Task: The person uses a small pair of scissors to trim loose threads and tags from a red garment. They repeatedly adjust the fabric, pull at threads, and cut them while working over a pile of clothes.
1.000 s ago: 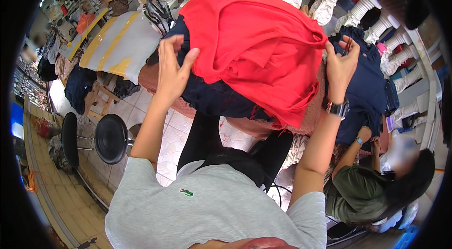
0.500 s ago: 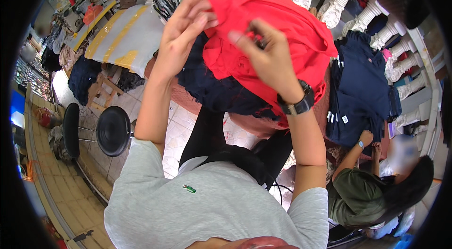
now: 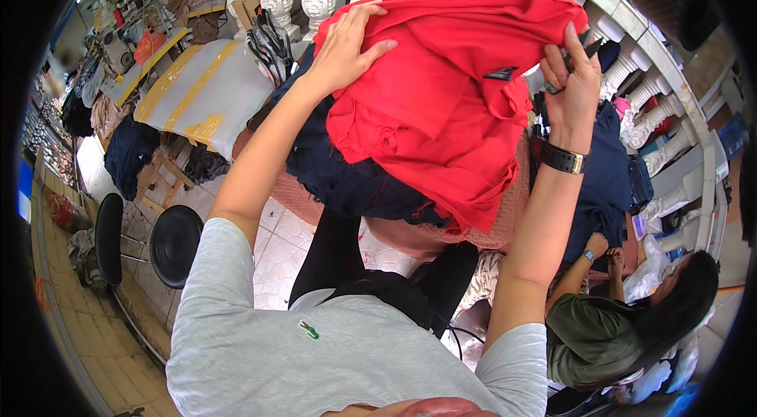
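Loosely, the red garment [image 3: 426, 121] is heaped on dark blue clothes [image 3: 359, 184], touched by the spread left hand [image 3: 345, 52] and pinched at its edge by the right hand [image 3: 571, 87]. Probably light and floppy, it is best held by its edges.

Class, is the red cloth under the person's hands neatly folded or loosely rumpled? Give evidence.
Loosely rumpled: the red cloth lies creased over dark navy fabric, its lower edge uneven and frayed with hanging threads.
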Demonstrator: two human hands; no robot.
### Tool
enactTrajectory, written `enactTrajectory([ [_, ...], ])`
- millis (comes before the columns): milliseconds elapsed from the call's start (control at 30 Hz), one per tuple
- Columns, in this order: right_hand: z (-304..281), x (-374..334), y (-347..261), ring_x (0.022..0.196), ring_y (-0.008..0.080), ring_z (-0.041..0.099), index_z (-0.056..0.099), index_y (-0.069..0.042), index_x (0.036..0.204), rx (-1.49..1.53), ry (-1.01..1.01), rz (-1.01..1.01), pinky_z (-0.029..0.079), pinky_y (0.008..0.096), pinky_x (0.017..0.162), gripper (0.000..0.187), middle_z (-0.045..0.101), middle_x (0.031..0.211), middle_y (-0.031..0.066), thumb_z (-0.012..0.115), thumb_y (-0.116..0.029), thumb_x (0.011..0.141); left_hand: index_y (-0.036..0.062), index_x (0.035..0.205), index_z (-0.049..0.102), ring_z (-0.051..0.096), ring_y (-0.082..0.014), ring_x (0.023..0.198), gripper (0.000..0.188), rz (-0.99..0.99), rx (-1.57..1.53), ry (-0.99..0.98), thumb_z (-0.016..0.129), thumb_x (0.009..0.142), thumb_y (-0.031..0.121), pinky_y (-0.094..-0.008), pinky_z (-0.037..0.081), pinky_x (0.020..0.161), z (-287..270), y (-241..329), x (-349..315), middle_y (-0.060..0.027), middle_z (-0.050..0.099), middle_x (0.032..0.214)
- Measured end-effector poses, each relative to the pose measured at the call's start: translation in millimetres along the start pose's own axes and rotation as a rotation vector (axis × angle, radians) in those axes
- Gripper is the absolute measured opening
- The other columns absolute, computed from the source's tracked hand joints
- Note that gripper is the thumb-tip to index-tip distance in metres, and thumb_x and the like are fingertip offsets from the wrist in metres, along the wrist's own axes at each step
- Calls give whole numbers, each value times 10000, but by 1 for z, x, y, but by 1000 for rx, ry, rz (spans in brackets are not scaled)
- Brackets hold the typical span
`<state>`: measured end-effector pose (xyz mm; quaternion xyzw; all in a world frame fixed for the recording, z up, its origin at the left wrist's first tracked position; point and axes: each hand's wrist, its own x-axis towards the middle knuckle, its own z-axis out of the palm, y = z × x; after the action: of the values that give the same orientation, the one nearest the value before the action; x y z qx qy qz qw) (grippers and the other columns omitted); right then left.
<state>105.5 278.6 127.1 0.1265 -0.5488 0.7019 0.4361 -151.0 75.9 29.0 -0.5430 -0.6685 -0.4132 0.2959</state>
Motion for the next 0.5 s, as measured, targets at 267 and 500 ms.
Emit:
enactTrajectory([
  [267, -19, 22, -34, 461, 24, 291, 617, -104, 942, 1, -44, 5, 211, 199, 423, 64, 479, 679, -82, 624, -65, 993, 42, 1219, 626, 608, -394, 1064, 371, 70, 82, 230, 568, 857, -12, -457, 500, 902, -8, -4, 52, -182, 584, 1161],
  [500, 0, 26, -84, 486, 8, 315, 647, -70, 962, -341, 10, -140, 219, 201, 444, 58, 473, 668, -91, 678, -119, 962, -24, 1044, 667, 608, -209, 1002, 216, 80, -224, 316, 533, 898, 62, -317, 466, 892, -84, -2, 70, -121, 649, 1002],
])
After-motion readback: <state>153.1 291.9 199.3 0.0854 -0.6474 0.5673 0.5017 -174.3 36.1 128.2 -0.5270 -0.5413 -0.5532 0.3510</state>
